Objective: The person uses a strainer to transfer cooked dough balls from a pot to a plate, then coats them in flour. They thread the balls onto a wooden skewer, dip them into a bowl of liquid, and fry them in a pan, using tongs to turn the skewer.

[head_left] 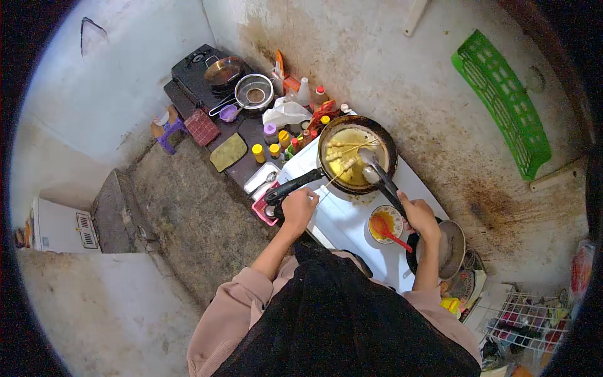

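My left hand (300,208) is closed beside the black handle of the frying pan (393,146). Its fingertips pinch the stick end of a skewer (333,181), whose other end reaches into the pan. My right hand (419,218) is wrapped round the black handles of metal tongs (384,180), with the tong heads over the pan's right side. Yellow oil (348,137) fills the pan, and several skewers with pale food lie in it. Below the pan, a patterned bowl (373,217) holds orange sauce and a red spoon (392,236).
The pan is on a white stovetop (336,217). A second pan (453,248) stands near my right forearm. Seasoning bottles (284,139), a strainer (254,92) and a pink basket (264,210) are to the left. A green rack (502,100) hangs on the wall.
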Motion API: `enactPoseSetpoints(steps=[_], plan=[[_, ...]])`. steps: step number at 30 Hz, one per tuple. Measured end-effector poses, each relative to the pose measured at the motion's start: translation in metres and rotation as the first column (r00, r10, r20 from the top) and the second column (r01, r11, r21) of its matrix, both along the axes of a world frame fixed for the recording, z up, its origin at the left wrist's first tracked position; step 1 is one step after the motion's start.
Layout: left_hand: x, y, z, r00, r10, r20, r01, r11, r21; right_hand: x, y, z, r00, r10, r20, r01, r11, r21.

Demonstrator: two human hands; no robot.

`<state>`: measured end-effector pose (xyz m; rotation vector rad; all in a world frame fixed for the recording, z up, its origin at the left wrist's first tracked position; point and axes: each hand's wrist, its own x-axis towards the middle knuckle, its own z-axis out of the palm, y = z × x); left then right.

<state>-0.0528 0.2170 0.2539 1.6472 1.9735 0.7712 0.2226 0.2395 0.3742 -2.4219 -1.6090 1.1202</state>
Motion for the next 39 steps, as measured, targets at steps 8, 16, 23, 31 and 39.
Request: enactPoseSetpoints(steps=[8,16,23,31,39], plan=[[0.001,0.001,-0.006,1.0,0.027,-0.012,-0.028,1.0,-0.002,-0.009,-0.002,0.006,0.999,-0.02,-0.044,0.022,0.999,0.049],[0.001,0.003,-0.001,0.999,0.039,-0.004,-0.039,0.999,-0.029,-0.013,0.001,0.004,1.0,-0.003,-0.03,0.005,0.999,0.052],[-0.001,0.003,0.003,1.0,0.019,0.001,-0.019,0.998,-0.063,-0.004,0.005,-0.001,1.0,0.003,0.006,-0.003,1.0,-0.018],[-0.002,0.002,-0.005,0.999,-0.004,0.033,0.004,1.0,-0.003,-0.006,0.004,0.015,0.999,-0.038,-0.031,0.038,0.999,-0.005],[-0.001,0.001,-0.006,1.0,0.005,0.018,-0.005,0.999,0.046,-0.012,0.002,0.012,0.995,-0.076,-0.069,0.082,0.993,0.087]])
